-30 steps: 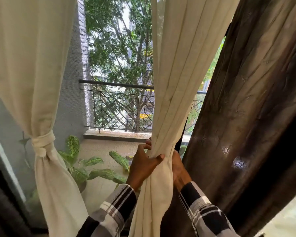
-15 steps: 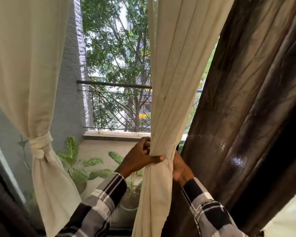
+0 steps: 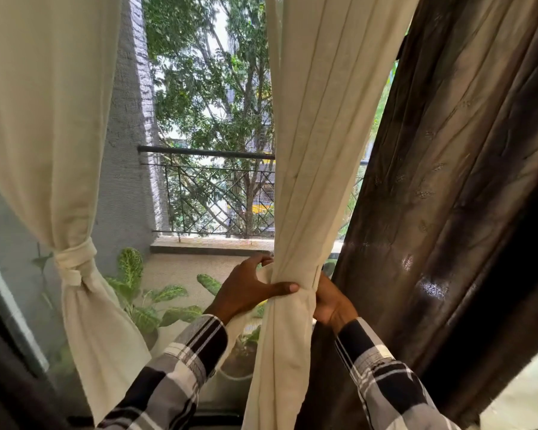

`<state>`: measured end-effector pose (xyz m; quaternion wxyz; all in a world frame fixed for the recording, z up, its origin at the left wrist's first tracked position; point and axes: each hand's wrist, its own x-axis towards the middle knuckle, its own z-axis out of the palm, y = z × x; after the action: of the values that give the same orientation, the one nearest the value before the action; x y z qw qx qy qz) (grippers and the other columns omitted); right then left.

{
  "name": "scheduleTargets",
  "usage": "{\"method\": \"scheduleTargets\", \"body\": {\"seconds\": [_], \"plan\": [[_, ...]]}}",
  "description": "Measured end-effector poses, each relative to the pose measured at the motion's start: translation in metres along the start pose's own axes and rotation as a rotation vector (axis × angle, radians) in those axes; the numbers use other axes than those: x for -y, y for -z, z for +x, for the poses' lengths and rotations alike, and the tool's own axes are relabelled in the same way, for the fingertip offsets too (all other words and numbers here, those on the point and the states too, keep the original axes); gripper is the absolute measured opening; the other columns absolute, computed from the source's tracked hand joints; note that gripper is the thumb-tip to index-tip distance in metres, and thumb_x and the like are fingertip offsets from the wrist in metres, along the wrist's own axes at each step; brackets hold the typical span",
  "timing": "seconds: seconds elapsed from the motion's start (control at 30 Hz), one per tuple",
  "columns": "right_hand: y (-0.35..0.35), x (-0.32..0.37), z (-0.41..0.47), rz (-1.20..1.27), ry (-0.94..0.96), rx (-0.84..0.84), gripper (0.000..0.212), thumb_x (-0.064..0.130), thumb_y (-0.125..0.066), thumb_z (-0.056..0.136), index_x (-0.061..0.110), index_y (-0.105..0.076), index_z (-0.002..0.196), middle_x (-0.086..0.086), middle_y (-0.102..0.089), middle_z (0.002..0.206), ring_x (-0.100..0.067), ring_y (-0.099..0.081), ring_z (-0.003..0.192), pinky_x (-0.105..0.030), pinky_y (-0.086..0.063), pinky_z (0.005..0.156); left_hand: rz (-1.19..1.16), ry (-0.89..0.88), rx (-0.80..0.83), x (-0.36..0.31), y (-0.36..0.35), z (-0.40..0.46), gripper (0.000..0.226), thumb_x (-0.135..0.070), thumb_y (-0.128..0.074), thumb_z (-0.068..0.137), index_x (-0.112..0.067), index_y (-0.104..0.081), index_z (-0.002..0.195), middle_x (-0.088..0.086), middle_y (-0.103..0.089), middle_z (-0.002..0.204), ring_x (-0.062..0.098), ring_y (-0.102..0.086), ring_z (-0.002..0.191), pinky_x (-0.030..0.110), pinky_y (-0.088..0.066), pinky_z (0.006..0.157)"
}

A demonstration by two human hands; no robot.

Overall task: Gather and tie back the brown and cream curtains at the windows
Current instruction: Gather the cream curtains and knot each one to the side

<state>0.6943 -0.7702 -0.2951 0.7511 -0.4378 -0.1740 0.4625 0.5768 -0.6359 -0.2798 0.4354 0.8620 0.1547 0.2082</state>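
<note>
A cream curtain point(image 3: 314, 144) hangs in the middle, bunched into a narrow waist at hand height. My left hand point(image 3: 250, 288) wraps that waist from the left, thumb across the front. My right hand point(image 3: 331, 302) grips it from the right, partly hidden behind the cloth. A strip of cream cloth point(image 3: 266, 274) shows by my left fingers. To the right hangs a brown curtain point(image 3: 454, 181), loose. On the left, another cream curtain point(image 3: 47, 125) is tied with a cream knot point(image 3: 72, 265).
Through the window glass I see a balcony with a black metal railing point(image 3: 212, 193), a grey wall point(image 3: 128, 169) and green leafy potted plants point(image 3: 143, 293). Trees fill the background. A dark window frame point(image 3: 10, 346) runs along the lower left.
My left hand has shifted its hold, its arm stretching out further from the lower left, and the curtain's waist is squeezed tighter. The view has drifted slightly.
</note>
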Motion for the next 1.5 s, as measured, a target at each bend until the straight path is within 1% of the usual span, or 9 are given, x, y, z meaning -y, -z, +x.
{"method": "scheduleTargets", "body": {"seconds": [0.1, 0.2, 0.4, 0.57, 0.7, 0.83, 1.03, 1.2, 1.5], "plan": [[0.001, -0.002, 0.005, -0.038, 0.016, -0.097, 0.042, 0.035, -0.048, 0.095, 0.005, -0.069, 0.115, -0.017, -0.071, 0.115, -0.028, -0.070, 0.101, -0.039, -0.058, 0.083, 0.086, -0.009, -0.068, 0.003, 0.002, -0.003, 0.077, -0.079, -0.072, 0.050, -0.033, -0.065, 0.112, -0.018, -0.066, 0.107, 0.002, -0.060, 0.097, 0.027, -0.048, 0.082], [0.002, -0.008, 0.008, -0.119, 0.091, -0.155, 0.051, 0.038, -0.052, 0.092, 0.006, -0.060, 0.130, -0.017, -0.065, 0.128, -0.030, -0.062, 0.118, -0.044, -0.048, 0.102, 0.109, -0.021, -0.138, 0.008, 0.005, -0.005, 0.046, -0.073, -0.071, 0.062, -0.029, -0.068, 0.075, -0.016, -0.064, 0.067, -0.002, -0.055, 0.063, 0.022, -0.037, 0.057], [-0.010, -0.028, -0.010, -0.134, 0.300, -0.134, 0.058, 0.057, -0.047, 0.090, 0.017, -0.059, 0.130, -0.009, -0.068, 0.125, -0.025, -0.063, 0.118, -0.040, -0.048, 0.099, 0.188, 0.017, -0.354, 0.007, 0.001, -0.007, 0.068, -0.071, -0.064, 0.071, -0.007, -0.049, 0.053, 0.001, -0.042, 0.042, 0.016, -0.044, 0.045, 0.035, -0.033, 0.049], [-0.019, -0.044, -0.014, -0.490, 0.589, -0.339, 0.041, 0.032, -0.077, 0.081, 0.020, -0.066, 0.118, 0.000, -0.070, 0.114, -0.017, -0.067, 0.106, -0.032, -0.057, 0.086, 0.306, 0.048, -0.426, -0.004, -0.003, -0.013, 0.049, -0.063, -0.062, 0.078, -0.020, -0.055, 0.056, -0.001, -0.060, 0.055, 0.024, -0.061, 0.061, 0.029, -0.034, 0.051], [-0.020, -0.054, -0.006, -0.636, 0.777, -0.637, 0.024, 0.024, -0.076, 0.085, 0.025, -0.067, 0.107, 0.006, -0.064, 0.104, -0.013, -0.065, 0.097, -0.034, -0.060, 0.080, 0.303, 0.044, -0.499, -0.016, -0.010, -0.018, 0.030, -0.051, -0.065, 0.082, -0.023, -0.064, 0.092, 0.004, -0.071, 0.081, 0.026, -0.066, 0.077, 0.027, -0.039, 0.059], [-0.027, -0.061, -0.003, -0.670, 0.877, -0.737, 0.022, 0.019, -0.074, 0.086, 0.022, -0.068, 0.108, 0.004, -0.067, 0.101, -0.008, -0.065, 0.093, -0.039, -0.060, 0.081, 0.344, -0.067, -0.501, -0.020, -0.024, -0.025, 0.019, -0.038, -0.059, 0.089, -0.020, -0.055, 0.096, 0.003, -0.068, 0.078, 0.027, -0.066, 0.074, 0.031, -0.042, 0.059], [-0.032, -0.065, -0.007, -0.414, 0.904, -0.633, 0.043, 0.009, -0.075, 0.085, 0.018, -0.049, 0.117, 0.003, -0.070, 0.093, -0.014, -0.072, 0.087, -0.028, -0.059, 0.077, 0.327, -0.146, -0.454, -0.019, -0.037, -0.027, 0.017, -0.031, -0.051, 0.094, -0.018, -0.063, 0.097, 0.004, -0.069, 0.088, 0.027, -0.065, 0.080, 0.035, -0.050, 0.065], [-0.025, -0.069, -0.004, -0.662, 0.963, -0.556, 0.032, 0.004, -0.071, 0.087, 0.033, -0.060, 0.091, 0.009, -0.066, 0.088, -0.020, -0.068, 0.083, -0.035, -0.057, 0.075, 0.216, -0.131, -0.447, -0.024, -0.042, -0.030, 0.019, -0.021, -0.053, 0.090, -0.013, -0.069, 0.096, 0.010, -0.072, 0.082, 0.027, -0.067, 0.076, 0.035, -0.052, 0.067], [-0.016, -0.061, -0.003, -0.863, 0.999, -0.461, 0.022, 0.022, -0.070, 0.080, 0.027, -0.068, 0.102, 0.012, -0.067, 0.101, -0.008, -0.065, 0.097, -0.023, -0.052, 0.085, 0.047, 0.060, -0.460, -0.030, -0.037, -0.021, 0.031, -0.034, -0.045, 0.097, -0.018, -0.071, 0.089, 0.004, -0.072, 0.087, 0.023, -0.065, 0.081, 0.036, -0.052, 0.074]]}}
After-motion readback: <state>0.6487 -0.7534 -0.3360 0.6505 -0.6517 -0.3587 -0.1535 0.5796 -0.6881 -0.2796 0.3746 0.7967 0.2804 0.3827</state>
